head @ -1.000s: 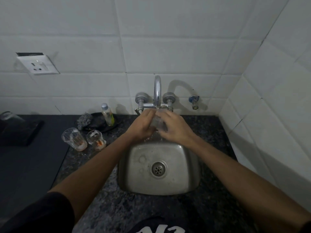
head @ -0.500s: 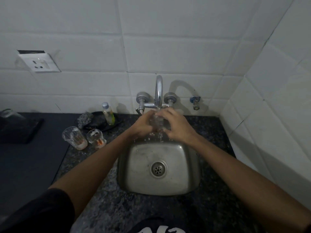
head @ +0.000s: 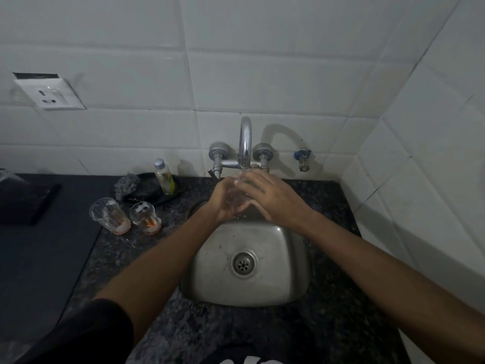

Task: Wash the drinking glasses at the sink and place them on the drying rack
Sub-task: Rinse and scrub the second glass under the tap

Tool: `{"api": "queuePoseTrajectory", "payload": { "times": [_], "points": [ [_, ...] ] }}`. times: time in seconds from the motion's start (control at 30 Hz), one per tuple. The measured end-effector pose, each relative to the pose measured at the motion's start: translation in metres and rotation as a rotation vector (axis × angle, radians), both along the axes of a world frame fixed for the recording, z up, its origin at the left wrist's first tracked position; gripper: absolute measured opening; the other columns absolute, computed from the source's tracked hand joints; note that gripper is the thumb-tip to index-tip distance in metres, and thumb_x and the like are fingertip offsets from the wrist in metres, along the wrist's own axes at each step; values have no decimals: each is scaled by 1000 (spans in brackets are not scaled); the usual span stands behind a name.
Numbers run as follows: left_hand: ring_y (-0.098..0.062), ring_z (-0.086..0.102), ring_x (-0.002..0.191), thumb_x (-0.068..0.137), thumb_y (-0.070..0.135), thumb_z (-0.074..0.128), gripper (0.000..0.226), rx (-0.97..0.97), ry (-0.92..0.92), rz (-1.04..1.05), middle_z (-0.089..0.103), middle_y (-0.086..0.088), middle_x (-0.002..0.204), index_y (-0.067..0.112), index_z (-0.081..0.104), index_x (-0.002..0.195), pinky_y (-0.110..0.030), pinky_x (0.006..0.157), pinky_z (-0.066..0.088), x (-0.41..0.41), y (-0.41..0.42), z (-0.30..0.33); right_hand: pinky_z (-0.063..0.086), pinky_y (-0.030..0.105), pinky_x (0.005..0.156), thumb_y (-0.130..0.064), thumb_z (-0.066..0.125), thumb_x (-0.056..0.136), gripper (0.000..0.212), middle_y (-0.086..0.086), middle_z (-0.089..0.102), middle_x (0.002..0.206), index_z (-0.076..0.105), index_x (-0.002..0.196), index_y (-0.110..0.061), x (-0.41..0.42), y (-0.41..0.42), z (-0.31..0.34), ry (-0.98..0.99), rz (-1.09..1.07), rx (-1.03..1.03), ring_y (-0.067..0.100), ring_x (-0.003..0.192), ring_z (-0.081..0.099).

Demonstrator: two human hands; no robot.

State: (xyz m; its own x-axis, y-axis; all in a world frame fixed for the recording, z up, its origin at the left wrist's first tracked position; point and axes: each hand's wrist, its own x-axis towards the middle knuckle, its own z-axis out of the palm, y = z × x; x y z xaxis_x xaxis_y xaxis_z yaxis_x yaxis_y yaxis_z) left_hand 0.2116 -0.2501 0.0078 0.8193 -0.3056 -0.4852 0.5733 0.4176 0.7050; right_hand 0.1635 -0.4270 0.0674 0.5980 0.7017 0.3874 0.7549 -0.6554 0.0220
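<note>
A clear drinking glass (head: 235,197) sits between my two hands, right under the chrome tap (head: 245,143) at the back of the steel sink (head: 283,271). My left hand (head: 223,200) grips it from the left, and my right hand (head: 270,197) wraps over it from the right, hiding most of it. Two more glasses stand on the dark counter to the left: a taller one (head: 109,215) and a shorter one (head: 145,217), both with orange residue at the bottom.
A small bottle (head: 164,176) and a steel scrubber (head: 126,185) lie on a black dish behind the two glasses. A dark tray (head: 29,203) sits at far left. A wall socket (head: 48,93) is up left. White tiled walls close in behind and to the right.
Both hands have stayed under the tap with the glass, shifting slightly around it; the right hand now lies further over its top.
</note>
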Motion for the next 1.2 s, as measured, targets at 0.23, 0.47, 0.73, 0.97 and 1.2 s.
{"api": "queuePoseTrajectory", "payload": {
  "times": [0.23,0.47,0.73,0.97,1.2],
  "points": [
    [-18,60,62,101,28,43,33,-257,-28,85,62,-5,84,7,67,97,-27,46,48,-5,-2,-3,55,40,97,-20,67,98,28,9,68,124,68,123,-8,9,0,-3,38,-32,-25,26,117,62],
    [-24,66,80,102,33,40,41,-187,29,52,69,-13,103,6,69,109,-34,66,56,1,0,-17,47,26,64,-16,64,95,18,-1,67,107,67,113,-20,30,12,20,425,-30,-288,19,92,64],
    [-19,63,60,102,20,38,41,-124,86,117,67,-8,75,8,72,81,-27,49,49,1,-9,-11,49,34,69,-30,63,100,17,4,67,117,70,112,-19,33,23,23,264,43,-533,23,103,66],
    [-20,60,62,94,23,47,34,-101,41,-58,65,-5,71,11,75,77,-31,59,46,9,0,-11,48,33,61,-17,67,95,10,8,72,100,73,100,-10,39,30,25,243,122,-554,27,89,71],
    [-17,57,61,99,15,33,50,-270,90,70,61,-6,69,6,74,75,-26,55,38,7,-6,-15,55,42,91,-45,69,95,44,13,68,122,67,119,-8,29,47,11,372,-312,-364,30,112,66]
  ]
}}
